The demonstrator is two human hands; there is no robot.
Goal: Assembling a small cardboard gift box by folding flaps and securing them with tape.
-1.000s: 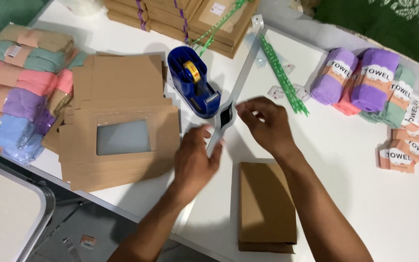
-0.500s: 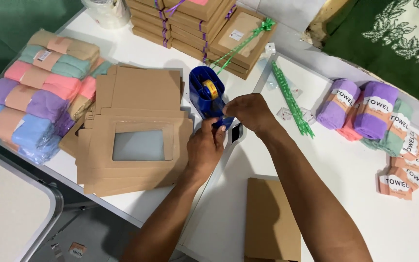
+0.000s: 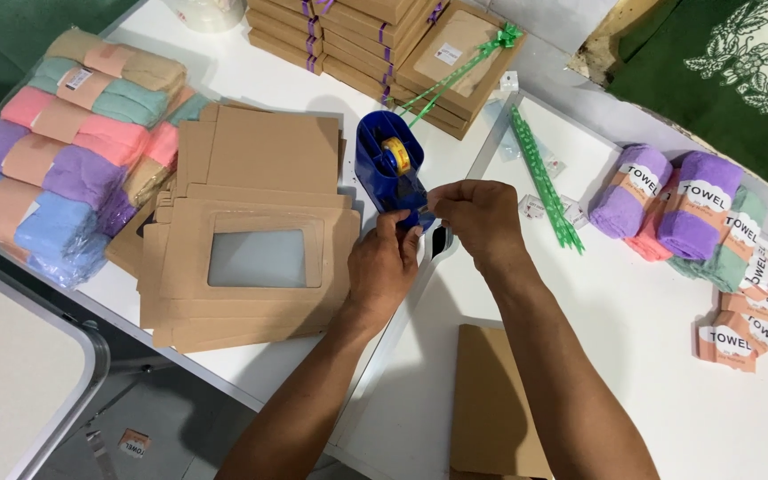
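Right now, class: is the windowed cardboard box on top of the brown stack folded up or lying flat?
Flat. The windowed box lies unfolded atop the stack of flat boxes, flaps spread.

left hand (image 3: 382,271): a second ago it gripped a long white strip near the middle of the table; now it rests against the base of the blue tape dispenser (image 3: 390,169), fingers curled at its front end.
right hand (image 3: 480,218): was pinching the same strip; now at the dispenser's cutter end, fingertips pinched together just beside the left hand.
white strip: no longer held up between the hands; cannot tell where it went.
hands together: moved up the table from the strip to the dispenser, already close half a second ago.
flat brown box (image 3: 495,409): sits lower in view than before, its lower end now cut off.
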